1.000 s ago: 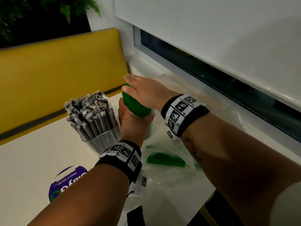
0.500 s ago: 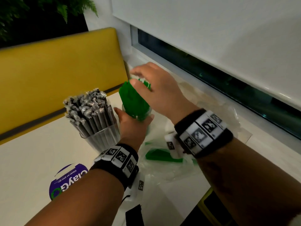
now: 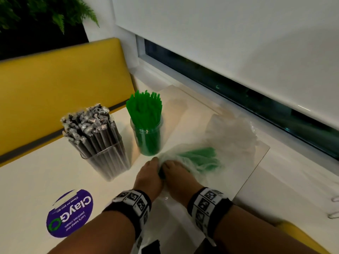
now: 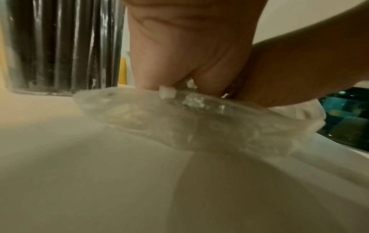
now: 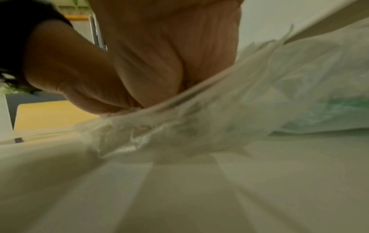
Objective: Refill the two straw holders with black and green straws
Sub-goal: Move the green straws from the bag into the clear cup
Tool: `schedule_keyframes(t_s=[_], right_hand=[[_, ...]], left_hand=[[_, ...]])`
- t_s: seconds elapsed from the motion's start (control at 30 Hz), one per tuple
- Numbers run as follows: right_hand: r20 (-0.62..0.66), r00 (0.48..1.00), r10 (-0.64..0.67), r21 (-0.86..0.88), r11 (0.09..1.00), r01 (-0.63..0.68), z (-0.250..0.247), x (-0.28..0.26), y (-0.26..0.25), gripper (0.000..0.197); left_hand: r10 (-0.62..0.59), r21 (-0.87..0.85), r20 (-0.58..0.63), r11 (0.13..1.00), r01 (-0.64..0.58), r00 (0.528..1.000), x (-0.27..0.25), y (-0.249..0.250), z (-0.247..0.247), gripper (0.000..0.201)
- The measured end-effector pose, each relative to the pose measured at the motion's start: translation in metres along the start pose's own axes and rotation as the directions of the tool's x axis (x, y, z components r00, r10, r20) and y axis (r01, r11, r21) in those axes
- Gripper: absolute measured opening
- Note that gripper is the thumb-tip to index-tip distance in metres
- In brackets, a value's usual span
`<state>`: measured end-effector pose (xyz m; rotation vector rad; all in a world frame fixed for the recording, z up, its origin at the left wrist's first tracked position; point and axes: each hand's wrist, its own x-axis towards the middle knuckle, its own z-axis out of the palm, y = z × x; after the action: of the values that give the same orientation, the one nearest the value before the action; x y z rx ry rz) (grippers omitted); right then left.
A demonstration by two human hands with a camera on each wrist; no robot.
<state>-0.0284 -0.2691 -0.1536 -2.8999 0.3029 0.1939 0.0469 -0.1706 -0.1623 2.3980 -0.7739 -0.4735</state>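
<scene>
We have both hands low on the white tabletop [image 3: 33, 180], side by side: the left hand [image 3: 148, 174] and right hand [image 3: 175, 176] each pinch the gathered mouth of the clear plastic bag [image 3: 233, 136], where loose green straws [image 3: 200, 156] lie just beyond our fingers. Two holders stand ahead on the left: one holder of wrapped black straws [image 3: 95, 136], one jar of green straws [image 3: 146, 129]. One purple sticker [image 3: 68, 213] reads "ClayGo".

Green straws [image 3: 145, 110], black straws [image 3: 95, 132] w/ silvery tips — yellow bench [image 3: 55, 79], purple sticker [image 3: 68, 214].
</scene>
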Motion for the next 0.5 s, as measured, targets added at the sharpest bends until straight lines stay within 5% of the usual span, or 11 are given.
schedule_keyframes(t_s=[0.2, 0.3, 0.4, 0.5], right_hand=[[-0.025, 0.999, -0.037, 0.008, 0.999, 0.037, -0.015, -0.007, 0.003, 0.045], [-0.012, 1.000, -0.028, 0.041, 0.999, 0.029, -0.028, -0.009, 0.004, 0.034], [0.031, 0.999, 0.011, -0.025, 1.000, -0.010, -0.035, -0.006, 0.007, 0.028], [0.040, 0.998, 0.057, -0.008, 0.998, -0.057, -0.035, -0.005, 0.009, 0.021]], left_hand=[[-0.104, 0.039, 0.098, 0.994, 0.101, 0.990, 0.012, 0.008, -0.011, 0.004], [-0.202, -0.156, 0.128, 0.963, 0.221, 0.971, 0.010, 0.009, -0.015, 0.015], [-0.311, -0.431, 0.176, 0.828, 0.357, 0.934, 0.006, 0.010, -0.018, 0.023], [-0.358, -0.458, 0.183, 0.793, 0.402, 0.915, 0.008, 0.009, -0.022, 0.028]])
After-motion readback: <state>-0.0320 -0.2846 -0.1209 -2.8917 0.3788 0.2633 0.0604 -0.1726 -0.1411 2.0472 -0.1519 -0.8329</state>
